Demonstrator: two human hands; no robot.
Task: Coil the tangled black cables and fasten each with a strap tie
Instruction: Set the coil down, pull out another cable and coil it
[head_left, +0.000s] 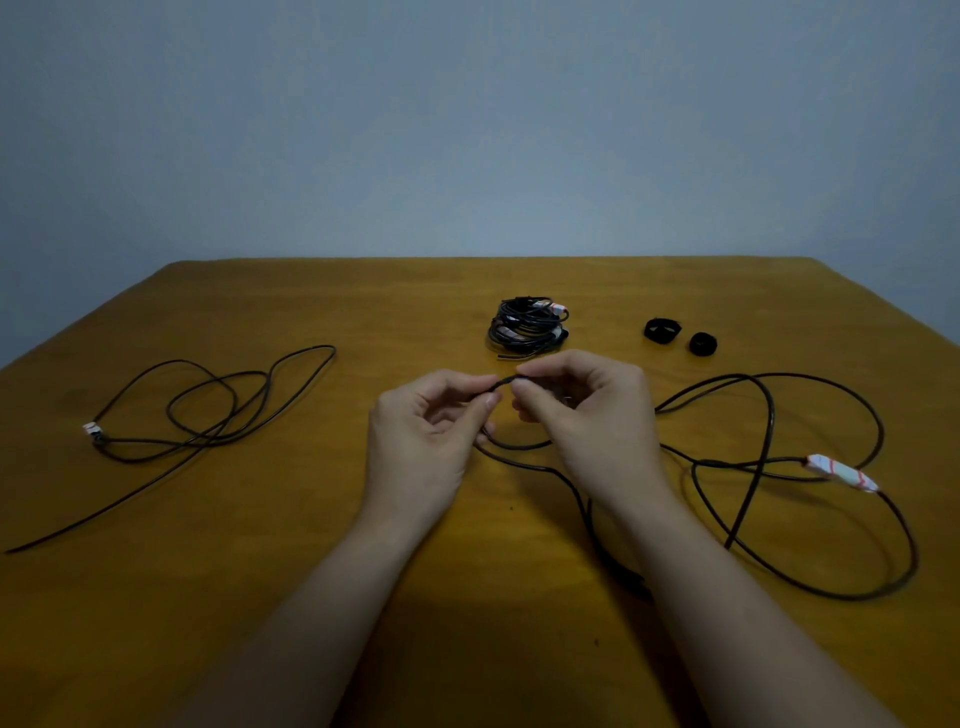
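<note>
A loose black cable (810, 582) sprawls in wide loops over the right half of the wooden table (311, 545), with a white, red-striped tag (841, 473) on it. My left hand (426, 441) and my right hand (582, 415) both pinch one stretch of this cable at the table's middle, fingertips nearly touching. A second tangled black cable (208, 410) lies at the left, with a small white tag (92, 428). Behind my hands sits a pile of coiled black cables (527, 327). Two rolled black strap ties (660, 330) (703, 344) lie at the back right.
The table's far edge meets a plain grey-blue wall (467, 130). Part of the held cable runs under my right forearm toward the near edge.
</note>
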